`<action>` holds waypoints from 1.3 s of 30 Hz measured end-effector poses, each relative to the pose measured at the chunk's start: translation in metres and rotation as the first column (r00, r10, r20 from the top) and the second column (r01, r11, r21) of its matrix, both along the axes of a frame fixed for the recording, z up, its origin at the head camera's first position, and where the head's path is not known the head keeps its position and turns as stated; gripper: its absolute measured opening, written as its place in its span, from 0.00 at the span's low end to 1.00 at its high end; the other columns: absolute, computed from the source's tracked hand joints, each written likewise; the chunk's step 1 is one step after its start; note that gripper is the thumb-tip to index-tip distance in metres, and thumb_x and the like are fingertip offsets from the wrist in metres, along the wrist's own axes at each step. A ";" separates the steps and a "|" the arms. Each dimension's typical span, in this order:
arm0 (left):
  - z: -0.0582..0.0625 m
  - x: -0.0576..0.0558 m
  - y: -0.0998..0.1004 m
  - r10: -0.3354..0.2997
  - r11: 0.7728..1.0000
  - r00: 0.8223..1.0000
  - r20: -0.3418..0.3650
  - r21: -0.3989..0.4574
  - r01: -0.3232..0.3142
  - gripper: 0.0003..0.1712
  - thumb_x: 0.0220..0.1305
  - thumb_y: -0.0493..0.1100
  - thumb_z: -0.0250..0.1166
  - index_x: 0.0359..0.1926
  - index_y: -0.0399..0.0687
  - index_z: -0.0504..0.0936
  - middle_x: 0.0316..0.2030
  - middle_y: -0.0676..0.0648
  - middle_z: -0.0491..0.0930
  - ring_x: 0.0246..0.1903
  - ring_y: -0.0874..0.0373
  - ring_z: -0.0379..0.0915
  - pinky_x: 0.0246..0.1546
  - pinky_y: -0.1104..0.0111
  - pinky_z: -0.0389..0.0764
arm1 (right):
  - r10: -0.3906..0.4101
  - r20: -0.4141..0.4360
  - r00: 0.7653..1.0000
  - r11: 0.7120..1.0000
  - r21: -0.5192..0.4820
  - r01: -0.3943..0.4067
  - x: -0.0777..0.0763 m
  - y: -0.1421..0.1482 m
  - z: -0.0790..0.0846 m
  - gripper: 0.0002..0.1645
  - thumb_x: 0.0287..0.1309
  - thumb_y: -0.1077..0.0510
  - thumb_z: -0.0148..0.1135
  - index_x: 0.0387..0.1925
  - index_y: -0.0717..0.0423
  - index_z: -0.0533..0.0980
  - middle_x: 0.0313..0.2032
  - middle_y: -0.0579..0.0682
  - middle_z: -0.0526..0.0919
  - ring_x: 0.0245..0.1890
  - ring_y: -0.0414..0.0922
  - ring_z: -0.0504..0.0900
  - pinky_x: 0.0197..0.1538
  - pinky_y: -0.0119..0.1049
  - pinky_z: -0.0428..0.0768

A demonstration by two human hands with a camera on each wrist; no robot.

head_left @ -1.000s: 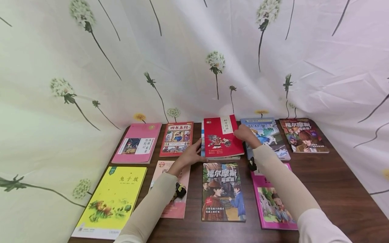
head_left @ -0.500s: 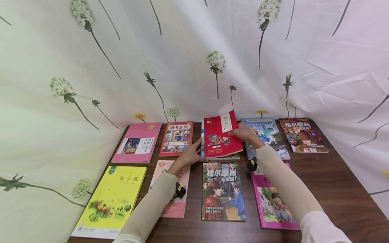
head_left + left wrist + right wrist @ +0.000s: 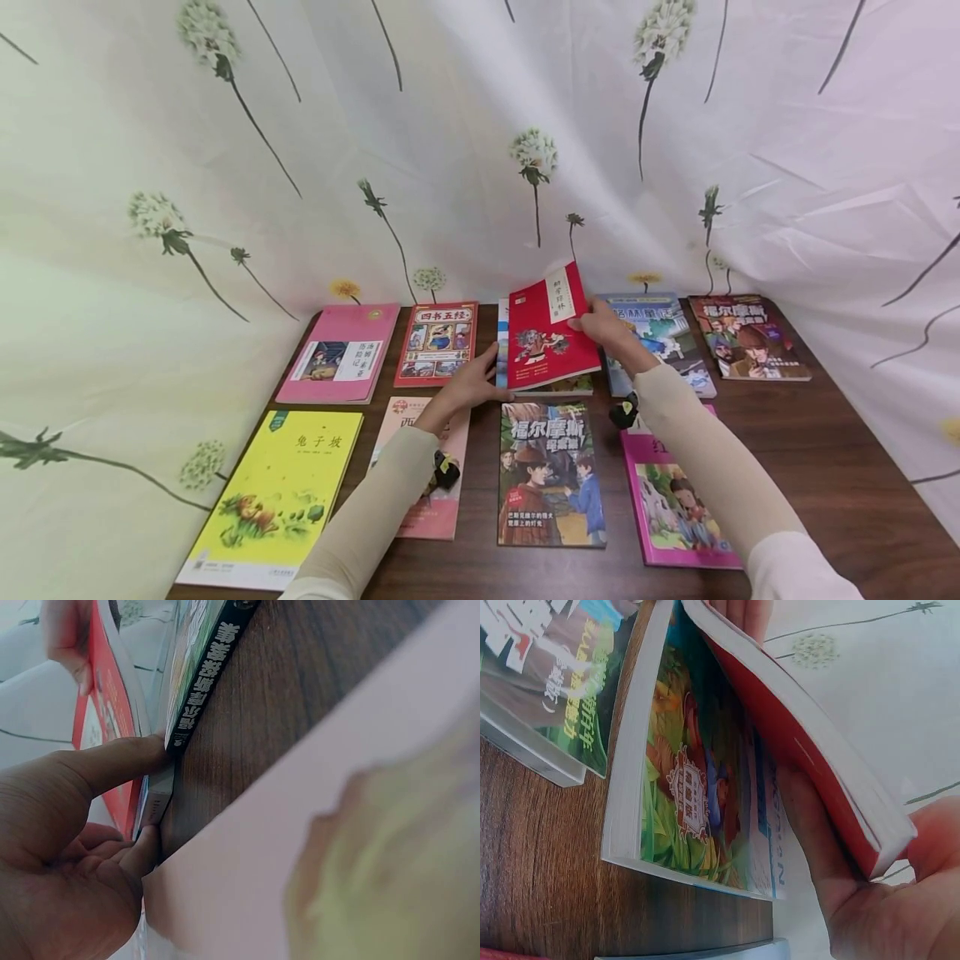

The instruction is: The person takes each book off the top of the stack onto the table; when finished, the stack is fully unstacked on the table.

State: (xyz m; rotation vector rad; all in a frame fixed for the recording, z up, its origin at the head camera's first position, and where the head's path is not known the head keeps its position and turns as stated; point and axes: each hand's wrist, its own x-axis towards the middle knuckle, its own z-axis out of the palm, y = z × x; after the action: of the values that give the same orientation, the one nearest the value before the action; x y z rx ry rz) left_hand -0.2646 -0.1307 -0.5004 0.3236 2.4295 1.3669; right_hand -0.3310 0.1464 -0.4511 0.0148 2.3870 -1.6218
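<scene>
My right hand (image 3: 609, 327) grips the right edge of a red paperback book (image 3: 536, 304), its thumb on the cover. The red book is tilted, its right side raised off the book below. That lower book (image 3: 686, 772) lies flat, its colourful illustrated cover showing in the right wrist view. My left hand (image 3: 468, 383) rests against the lower left corner of the stack. In the left wrist view its straight thumb touches the near edge, and its other fingers lie along the lower book's side (image 3: 157, 799). Most of the lower cover is hidden in the head view.
Several books lie in two rows on the dark wooden table (image 3: 817, 467). A detective comic (image 3: 551, 492) sits just in front of the stack, a blue book (image 3: 663, 342) to its right, a red-framed book (image 3: 438, 342) to its left. A dandelion-print cloth (image 3: 465, 167) hangs behind.
The red book's right side has risen and tilted up away from the lower book, lifted by my right hand. My left hand stays at the stack's corner.
</scene>
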 end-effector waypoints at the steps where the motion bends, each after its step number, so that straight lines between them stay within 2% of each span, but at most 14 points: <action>1: 0.000 0.000 0.000 -0.001 1.000 1.000 0.004 0.003 0.001 0.64 0.63 0.40 0.78 0.87 0.48 0.43 0.87 0.45 0.44 0.81 0.40 0.58 0.70 0.49 0.79 | -0.003 0.002 1.000 1.000 -0.009 0.003 0.001 0.001 0.001 0.37 0.76 0.60 0.59 0.78 0.65 0.58 0.65 0.68 0.75 0.60 0.61 0.82 0.63 0.56 0.86; 7: -0.002 -0.002 0.000 -0.012 1.000 1.000 0.006 0.027 0.012 0.65 0.63 0.38 0.78 0.87 0.46 0.42 0.87 0.44 0.42 0.81 0.40 0.57 0.68 0.51 0.80 | -0.024 0.012 1.000 0.999 -0.023 0.024 0.009 0.007 0.009 0.38 0.79 0.58 0.54 0.81 0.65 0.54 0.67 0.69 0.73 0.60 0.60 0.81 0.63 0.53 0.85; 13: -0.002 -0.004 -0.001 -0.021 1.000 1.000 -0.002 0.002 0.021 0.65 0.63 0.39 0.78 0.87 0.47 0.42 0.87 0.46 0.42 0.81 0.41 0.57 0.68 0.50 0.80 | -0.065 0.012 0.998 0.998 -0.026 0.065 0.013 0.015 0.013 0.39 0.79 0.57 0.55 0.81 0.64 0.54 0.68 0.69 0.72 0.61 0.60 0.81 0.64 0.53 0.84; 22: -0.003 -0.003 -0.001 -0.026 1.000 1.000 -0.005 -0.001 0.026 0.64 0.63 0.38 0.78 0.87 0.47 0.43 0.87 0.46 0.42 0.81 0.42 0.56 0.69 0.50 0.79 | -0.066 0.002 0.998 0.998 0.020 0.066 0.025 0.037 0.025 0.41 0.78 0.56 0.57 0.82 0.63 0.53 0.67 0.69 0.72 0.57 0.56 0.82 0.59 0.46 0.85; 31: 0.001 -0.002 -0.001 -0.025 0.999 1.000 -0.007 -0.022 0.025 0.65 0.64 0.39 0.78 0.87 0.48 0.42 0.87 0.46 0.41 0.81 0.42 0.57 0.68 0.50 0.80 | -0.048 -0.019 0.999 0.999 0.017 0.049 0.044 0.063 0.043 0.42 0.79 0.55 0.56 0.83 0.64 0.52 0.66 0.69 0.73 0.50 0.48 0.84 0.46 0.33 0.87; 35: 0.001 -0.002 -0.001 -0.027 0.999 1.000 -0.009 -0.025 0.027 0.64 0.64 0.39 0.78 0.87 0.48 0.42 0.87 0.46 0.40 0.81 0.42 0.57 0.68 0.50 0.80 | -0.049 -0.012 0.999 0.999 -0.006 0.049 0.053 0.075 0.049 0.42 0.80 0.54 0.56 0.83 0.63 0.50 0.66 0.69 0.72 0.48 0.47 0.84 0.43 0.34 0.89; 39: 0.001 -0.002 -0.001 -0.029 0.999 1.000 -0.010 -0.026 0.029 0.64 0.64 0.38 0.78 0.87 0.47 0.42 0.87 0.46 0.40 0.81 0.41 0.56 0.68 0.50 0.80 | -0.069 0.000 0.998 0.998 0.015 0.069 0.060 0.088 0.051 0.44 0.79 0.52 0.56 0.84 0.61 0.49 0.67 0.68 0.71 0.49 0.47 0.83 0.42 0.34 0.89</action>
State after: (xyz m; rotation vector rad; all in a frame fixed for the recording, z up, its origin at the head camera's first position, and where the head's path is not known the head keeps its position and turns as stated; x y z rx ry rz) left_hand -0.2665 -0.1314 -0.4994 0.3587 2.4393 1.3232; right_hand -0.2707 0.2344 -0.3997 0.1007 2.4237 -1.6334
